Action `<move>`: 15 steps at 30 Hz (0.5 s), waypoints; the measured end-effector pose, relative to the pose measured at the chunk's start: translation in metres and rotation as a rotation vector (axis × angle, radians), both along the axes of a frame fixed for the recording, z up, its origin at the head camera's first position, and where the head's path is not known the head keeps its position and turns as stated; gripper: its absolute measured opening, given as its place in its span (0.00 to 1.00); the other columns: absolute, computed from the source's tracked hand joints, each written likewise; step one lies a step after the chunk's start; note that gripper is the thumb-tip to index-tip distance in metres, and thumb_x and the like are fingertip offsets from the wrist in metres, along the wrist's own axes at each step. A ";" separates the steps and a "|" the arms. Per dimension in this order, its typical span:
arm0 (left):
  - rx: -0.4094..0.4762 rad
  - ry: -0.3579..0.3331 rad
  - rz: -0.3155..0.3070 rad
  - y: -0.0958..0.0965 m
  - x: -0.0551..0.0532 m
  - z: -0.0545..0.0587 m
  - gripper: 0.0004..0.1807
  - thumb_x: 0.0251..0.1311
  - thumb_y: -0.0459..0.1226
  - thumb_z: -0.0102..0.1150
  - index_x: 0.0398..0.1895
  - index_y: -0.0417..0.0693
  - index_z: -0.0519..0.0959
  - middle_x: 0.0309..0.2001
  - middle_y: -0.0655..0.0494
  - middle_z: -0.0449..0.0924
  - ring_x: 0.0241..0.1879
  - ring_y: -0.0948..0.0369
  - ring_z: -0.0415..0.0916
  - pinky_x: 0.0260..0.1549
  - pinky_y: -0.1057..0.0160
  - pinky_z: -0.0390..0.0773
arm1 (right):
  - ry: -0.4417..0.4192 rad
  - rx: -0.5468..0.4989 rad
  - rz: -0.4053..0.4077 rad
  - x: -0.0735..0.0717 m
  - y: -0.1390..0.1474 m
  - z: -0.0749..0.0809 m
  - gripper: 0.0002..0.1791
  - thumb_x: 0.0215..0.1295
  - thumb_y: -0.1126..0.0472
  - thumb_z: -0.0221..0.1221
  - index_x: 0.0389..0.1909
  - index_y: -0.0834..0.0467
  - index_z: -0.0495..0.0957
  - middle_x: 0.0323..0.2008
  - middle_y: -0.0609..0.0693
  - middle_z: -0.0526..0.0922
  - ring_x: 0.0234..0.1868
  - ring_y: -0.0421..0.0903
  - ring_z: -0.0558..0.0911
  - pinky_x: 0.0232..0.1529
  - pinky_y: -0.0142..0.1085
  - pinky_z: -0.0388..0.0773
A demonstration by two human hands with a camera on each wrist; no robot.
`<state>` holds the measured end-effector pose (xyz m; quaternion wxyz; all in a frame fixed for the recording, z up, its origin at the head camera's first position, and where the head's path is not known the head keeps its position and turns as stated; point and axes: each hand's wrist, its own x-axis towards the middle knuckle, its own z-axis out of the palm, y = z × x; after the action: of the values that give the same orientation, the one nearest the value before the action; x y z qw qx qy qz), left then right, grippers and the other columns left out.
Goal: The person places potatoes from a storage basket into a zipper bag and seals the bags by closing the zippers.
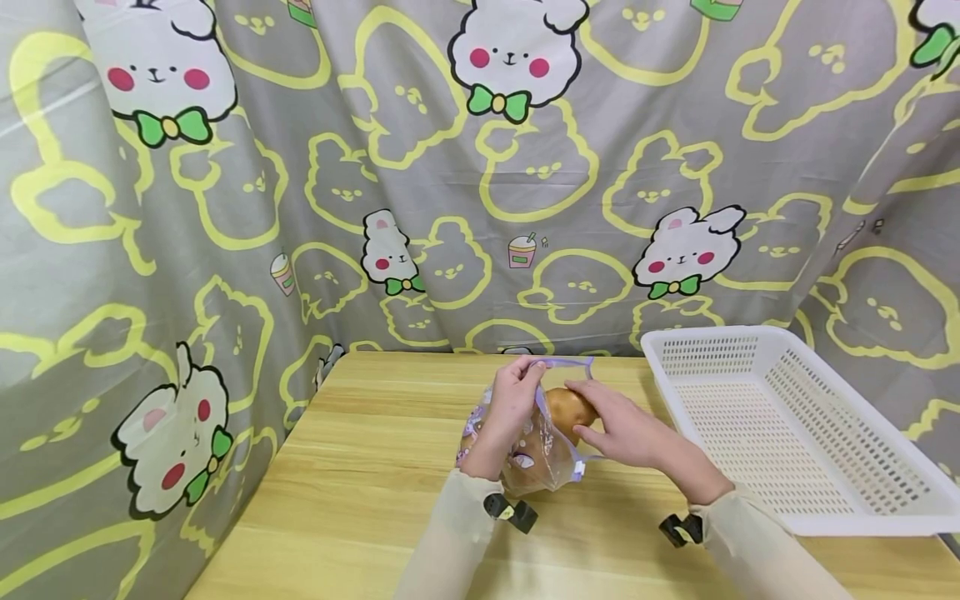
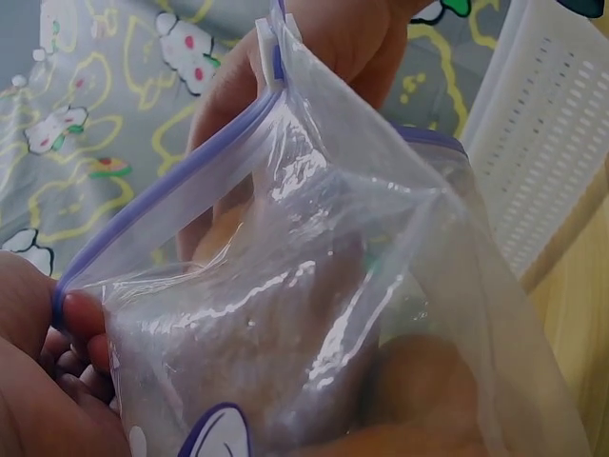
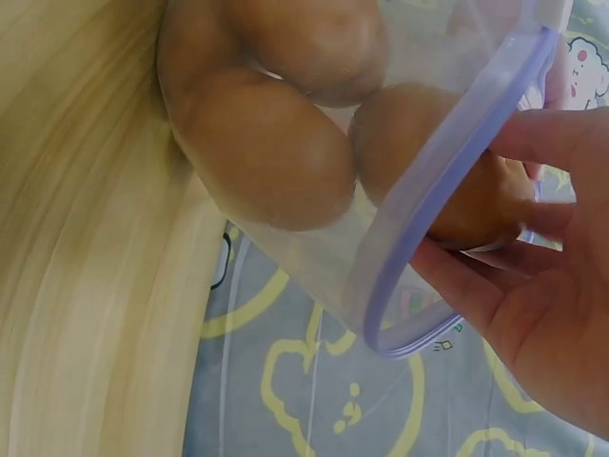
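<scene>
A clear zip bag with a purple edge and printed pictures stands on the table in the head view, its mouth spread toward the right. My left hand pinches the purple rim of that mouth. At the opening, my right hand holds a glossy brown bread roll, its fingers curled around the roll. Seen from the right wrist, this roll is partly behind the bag's edge. Several more brown rolls lie inside the bag, blurred by the plastic.
A white perforated plastic basket stands on the right side of the wooden table, just beyond my right forearm. Grey curtains with cartoon prints hang behind the table and along its left side.
</scene>
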<state>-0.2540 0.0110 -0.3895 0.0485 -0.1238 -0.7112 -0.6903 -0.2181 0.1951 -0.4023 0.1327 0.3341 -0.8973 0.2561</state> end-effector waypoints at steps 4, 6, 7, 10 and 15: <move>0.008 -0.002 -0.007 0.000 0.000 0.001 0.11 0.67 0.36 0.51 0.40 0.38 0.81 0.15 0.59 0.62 0.11 0.67 0.53 0.09 0.72 0.55 | -0.016 -0.054 0.003 -0.005 -0.002 -0.002 0.30 0.56 0.62 0.66 0.58 0.66 0.66 0.49 0.56 0.76 0.42 0.46 0.79 0.40 0.40 0.79; 0.002 0.000 -0.004 0.000 0.000 0.002 0.12 0.67 0.36 0.51 0.40 0.38 0.81 0.14 0.59 0.62 0.10 0.67 0.53 0.09 0.72 0.55 | 0.006 -0.068 0.007 -0.007 -0.002 -0.004 0.30 0.56 0.61 0.67 0.58 0.65 0.68 0.48 0.55 0.77 0.40 0.45 0.79 0.37 0.39 0.79; -0.006 0.004 -0.001 0.001 -0.001 0.002 0.12 0.67 0.36 0.51 0.40 0.38 0.81 0.15 0.59 0.61 0.11 0.67 0.53 0.09 0.72 0.55 | 0.022 -0.070 0.009 -0.008 -0.002 -0.004 0.29 0.57 0.61 0.67 0.58 0.64 0.69 0.48 0.55 0.77 0.40 0.45 0.79 0.37 0.39 0.79; -0.031 0.018 0.013 0.001 -0.002 0.002 0.12 0.67 0.37 0.52 0.40 0.37 0.81 0.16 0.60 0.62 0.13 0.67 0.55 0.12 0.71 0.57 | 0.059 -0.067 0.017 -0.011 -0.002 -0.006 0.28 0.58 0.61 0.65 0.59 0.63 0.70 0.49 0.55 0.77 0.40 0.46 0.79 0.36 0.40 0.80; -0.049 0.022 0.022 0.001 -0.002 0.003 0.12 0.67 0.37 0.51 0.39 0.39 0.82 0.17 0.60 0.62 0.14 0.67 0.56 0.13 0.71 0.58 | -0.010 -0.091 0.007 -0.013 -0.004 -0.005 0.27 0.61 0.64 0.62 0.60 0.64 0.68 0.50 0.58 0.76 0.43 0.49 0.81 0.39 0.41 0.81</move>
<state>-0.2560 0.0119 -0.3864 0.0609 -0.1247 -0.7288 -0.6705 -0.2315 0.1913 -0.4077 0.1423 0.3297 -0.8841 0.2990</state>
